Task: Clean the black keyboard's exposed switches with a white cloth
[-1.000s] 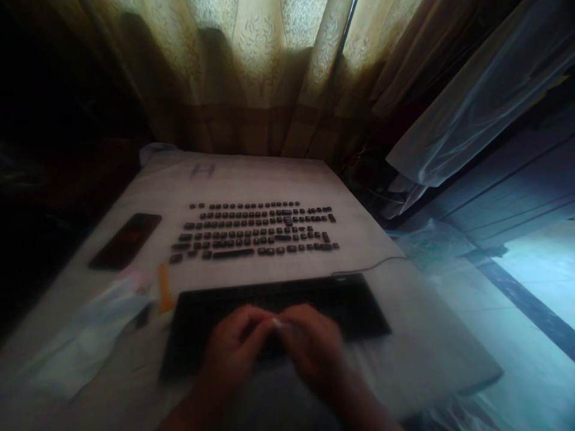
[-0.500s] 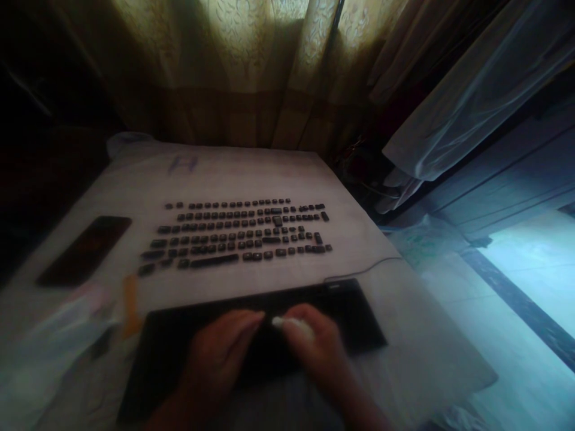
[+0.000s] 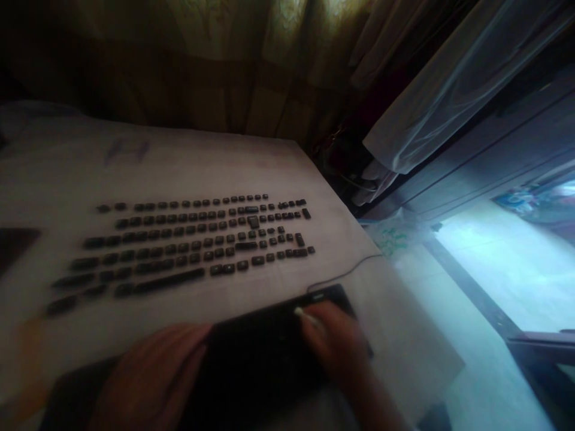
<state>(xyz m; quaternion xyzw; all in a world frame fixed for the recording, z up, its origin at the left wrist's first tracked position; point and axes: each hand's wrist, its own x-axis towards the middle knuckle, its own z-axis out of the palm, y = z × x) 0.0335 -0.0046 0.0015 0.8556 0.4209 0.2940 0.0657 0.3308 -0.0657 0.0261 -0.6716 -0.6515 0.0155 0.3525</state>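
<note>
A dark keyboard base (image 3: 256, 359), its keycaps off, lies at the table's near side. Over its right part is my right hand (image 3: 336, 338), closed around a small white object whose narrow tip (image 3: 299, 312) points at the board; its kind is unclear. My left hand (image 3: 155, 371) is over the left part of the base, fingertips by its far edge. Its fingers look close together, but blur hides whether they grip the board. Beyond the base, loose black keycaps (image 3: 188, 248) are laid out in rows like a keyboard, including a long space bar (image 3: 169, 281).
The cable (image 3: 345, 276) runs right from the base across the white tabletop (image 3: 202, 158). A blurred orange strip (image 3: 33, 359) and a dark flat object (image 3: 15, 245) lie at left. Curtains (image 3: 242, 78) hang behind. Right of the table is a pale floor (image 3: 476, 305).
The view has turned right and come closer, so the keycap rows sit further left. My right hand with the white object has moved right over the base, and my hands are further apart.
</note>
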